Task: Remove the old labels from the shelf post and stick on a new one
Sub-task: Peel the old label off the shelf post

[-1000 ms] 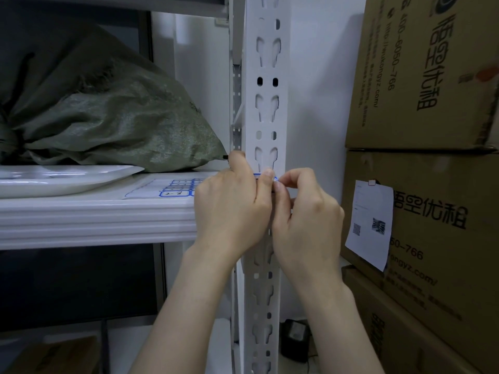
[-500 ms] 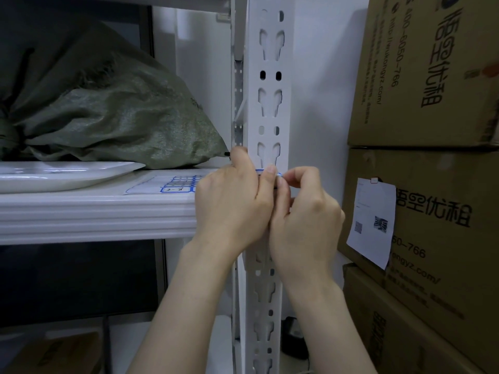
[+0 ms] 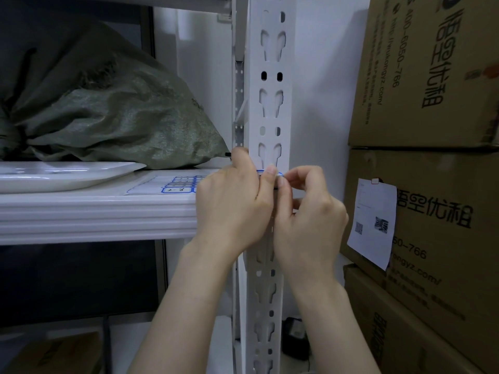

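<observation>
While both hands meet at the post point(image 3: 270, 109) at shelf point(image 3: 94, 211) level, a blue-edged label point(image 3: 266, 173) lies on its front face between the fingertips. Right hand point(image 3: 310, 220) pinches the label's right edge, thumb against forefinger. Left hand point(image 3: 232, 203) is curled, forefinger tip on the label; a dark tip point(image 3: 228, 154) pokes out by its thumb, so I cannot tell what it grips. Step: probably peeling, possibly sticking. Next move calls for a slow, flat pull. Label's writing is hidden; the sheet point(image 3: 175, 184) on the shelf is half covered.
</observation>
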A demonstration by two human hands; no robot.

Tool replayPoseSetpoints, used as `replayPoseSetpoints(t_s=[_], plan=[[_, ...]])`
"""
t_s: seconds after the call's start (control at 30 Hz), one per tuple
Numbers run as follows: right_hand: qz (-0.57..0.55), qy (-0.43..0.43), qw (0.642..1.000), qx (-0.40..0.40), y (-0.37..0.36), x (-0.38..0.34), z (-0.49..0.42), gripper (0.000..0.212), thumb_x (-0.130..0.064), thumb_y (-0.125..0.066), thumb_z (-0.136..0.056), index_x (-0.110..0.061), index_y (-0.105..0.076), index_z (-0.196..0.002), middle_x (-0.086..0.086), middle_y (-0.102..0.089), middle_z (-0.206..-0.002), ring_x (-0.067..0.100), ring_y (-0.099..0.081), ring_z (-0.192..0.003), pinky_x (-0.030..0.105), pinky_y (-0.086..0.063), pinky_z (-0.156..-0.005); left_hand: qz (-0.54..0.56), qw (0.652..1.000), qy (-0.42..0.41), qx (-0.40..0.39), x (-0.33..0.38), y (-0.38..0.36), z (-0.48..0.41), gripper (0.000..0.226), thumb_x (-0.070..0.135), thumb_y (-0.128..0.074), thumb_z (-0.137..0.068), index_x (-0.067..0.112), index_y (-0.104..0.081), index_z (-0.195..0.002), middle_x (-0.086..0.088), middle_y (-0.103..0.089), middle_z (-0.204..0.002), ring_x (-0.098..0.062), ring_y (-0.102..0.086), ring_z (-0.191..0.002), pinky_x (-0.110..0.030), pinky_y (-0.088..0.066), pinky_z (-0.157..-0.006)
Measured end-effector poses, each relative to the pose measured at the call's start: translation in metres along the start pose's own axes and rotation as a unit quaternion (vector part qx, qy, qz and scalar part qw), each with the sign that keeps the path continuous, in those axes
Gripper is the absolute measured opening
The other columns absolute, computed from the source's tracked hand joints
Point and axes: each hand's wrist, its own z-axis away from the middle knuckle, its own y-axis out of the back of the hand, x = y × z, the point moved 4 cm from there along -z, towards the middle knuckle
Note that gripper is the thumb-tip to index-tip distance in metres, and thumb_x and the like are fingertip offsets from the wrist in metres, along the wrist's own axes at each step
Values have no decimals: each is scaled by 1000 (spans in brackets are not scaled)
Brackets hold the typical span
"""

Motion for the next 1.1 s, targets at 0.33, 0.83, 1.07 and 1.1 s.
replayPoseSetpoints(t_s=[0.33,0.83,1.07,1.1], plan=[[9,4,1000,-4,-1,-3,1,12,-25,-55,-96,-14,-59,-92,-8,-61,-75,18,-63,-58,42,-54,-53,-8,1000,-5,-10,-1,-2,-1,27,41,-27,-99,14,-29,-94,-1,-57,-78,-28,-58,-82,-36,-27,-62],[25,-7,1000,15,0,-10,3,15,-26,-50,-97,-14,-56,-91,-11,-57,-71,17,-61,-54,41,-51,-51,-13,1000,-9,-3,-1,-3,-2,27,41,-27,-99,14,-29,-94,-5,-63,-84,-29,-59,-84,-36,-28,-63],[-16,-2,1000,4,5,-10,-1,11,-18,-55,-98,-14,-51,-107,-16,-61,-77,3,-61,-56,16,-46,-50,-2,1000,-16,-6,-1,-2,-1,26,40,-28,-99,15,-28,-96,-6,-65,-88,-30,-59,-87,-37,-30,-65],[-7,4,1000,6,5,-11,-1,9,-19,-56,-98,-14,-52,-105,-16,-59,-78,5,-61,-55,17,-46,-50,-1,1000,-16,-7,-1,-2,-1,26,40,-28,-99,15,-28,-95,-6,-65,-88,-30,-59,-87,-37,-30,-65]])
